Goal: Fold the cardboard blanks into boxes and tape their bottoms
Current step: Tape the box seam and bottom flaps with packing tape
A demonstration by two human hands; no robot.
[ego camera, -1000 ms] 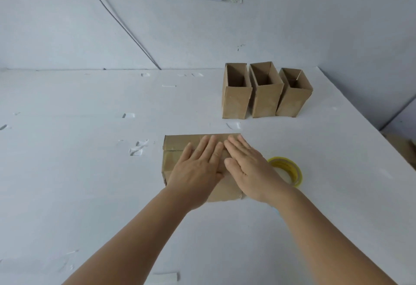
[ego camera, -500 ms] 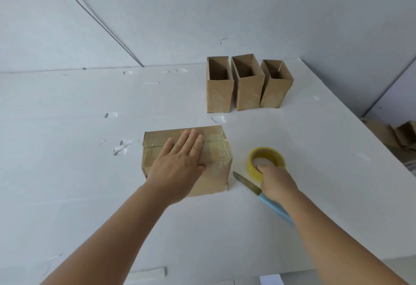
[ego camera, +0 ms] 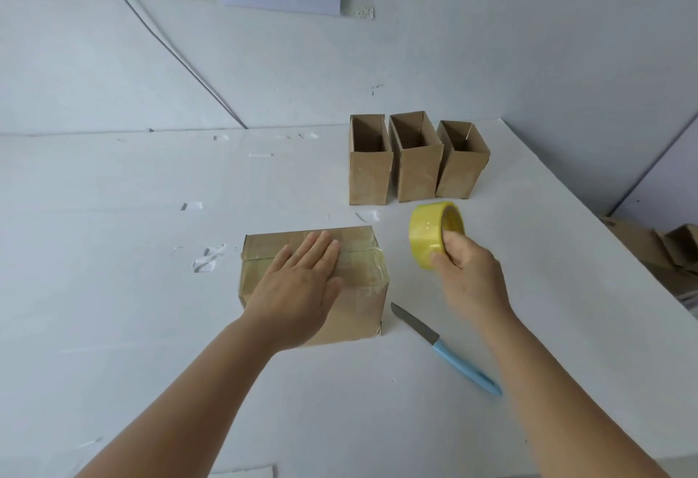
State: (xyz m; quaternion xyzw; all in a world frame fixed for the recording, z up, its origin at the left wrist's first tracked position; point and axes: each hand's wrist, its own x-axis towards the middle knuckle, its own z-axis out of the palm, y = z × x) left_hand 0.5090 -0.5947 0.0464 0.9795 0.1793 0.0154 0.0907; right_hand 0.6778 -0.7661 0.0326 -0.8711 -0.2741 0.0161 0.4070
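Observation:
A brown cardboard box (ego camera: 362,281) stands upside down on the white table (ego camera: 113,288), its bottom flaps closed with clear tape along the seam. My left hand (ego camera: 298,285) presses flat on those flaps, fingers straight. My right hand (ego camera: 468,273) grips a yellow tape roll (ego camera: 430,236), lifted off the table to the right of the box. Three finished boxes (ego camera: 411,164) stand open-topped in a row at the back.
A knife with a blue handle (ego camera: 449,353) lies on the table just right of the box, blade pointing toward it. Scraps of clear tape (ego camera: 207,258) stick to the table left of the box. Cardboard pieces (ego camera: 664,247) lie beyond the table's right edge.
My right hand left the box top, reached the tape roll on the table and lifted it. My left hand stayed pressing the flaps.

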